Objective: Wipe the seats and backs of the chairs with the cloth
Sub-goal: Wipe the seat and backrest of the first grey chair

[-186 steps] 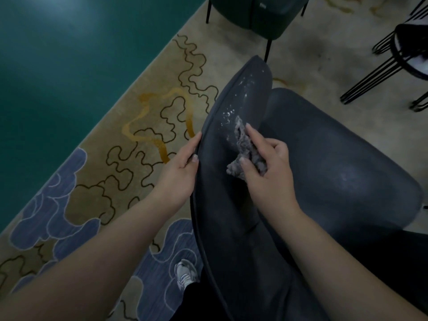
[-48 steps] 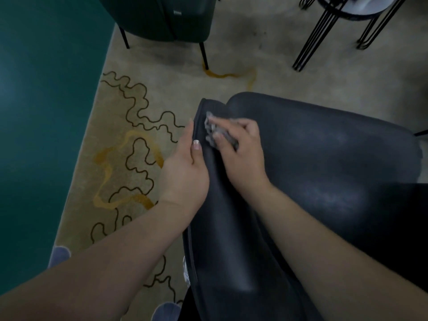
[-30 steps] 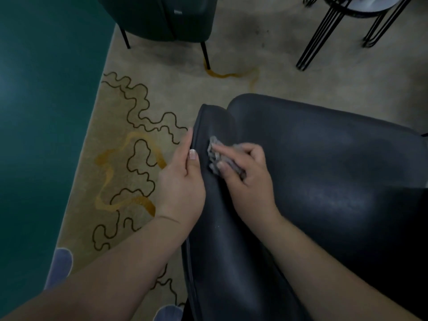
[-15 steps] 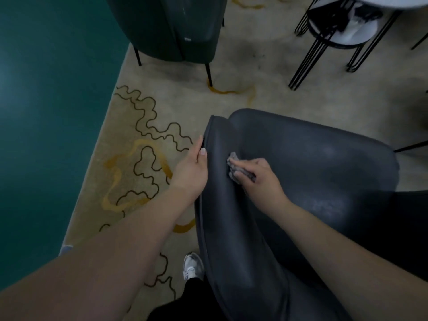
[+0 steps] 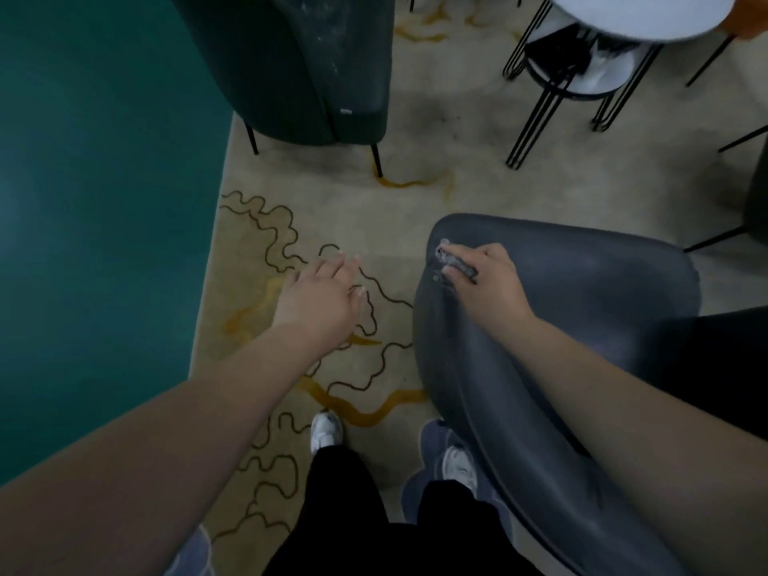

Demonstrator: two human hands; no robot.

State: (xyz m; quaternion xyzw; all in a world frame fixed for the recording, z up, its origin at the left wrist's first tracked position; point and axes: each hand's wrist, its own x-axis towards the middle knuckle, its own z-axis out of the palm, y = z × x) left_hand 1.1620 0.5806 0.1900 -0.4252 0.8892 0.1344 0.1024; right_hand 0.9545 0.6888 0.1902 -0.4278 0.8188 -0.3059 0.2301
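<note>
Cloth, grey and crumpled, sits under the right hand at the far end of the grey chair, close to its rounded top edge. The right fingers are curled over the cloth and pinch it against the chair's surface. The chair's back curves down toward the viewer along the right forearm, and its seat spreads to the right.

The left hand hangs in the air over the carpet, well apart from the chair, holding nothing. Its fingers are stretched out loosely and slightly spread.

A dark green chair stands at the top, near the carpet's edge, with pale dusty streaks on its back. To its right is a stool on thin black wire legs, and above it the rim of a round white counter. Teal floor fills the left side. Two white shoes and black trouser legs show at the bottom, beside the grey chair.
</note>
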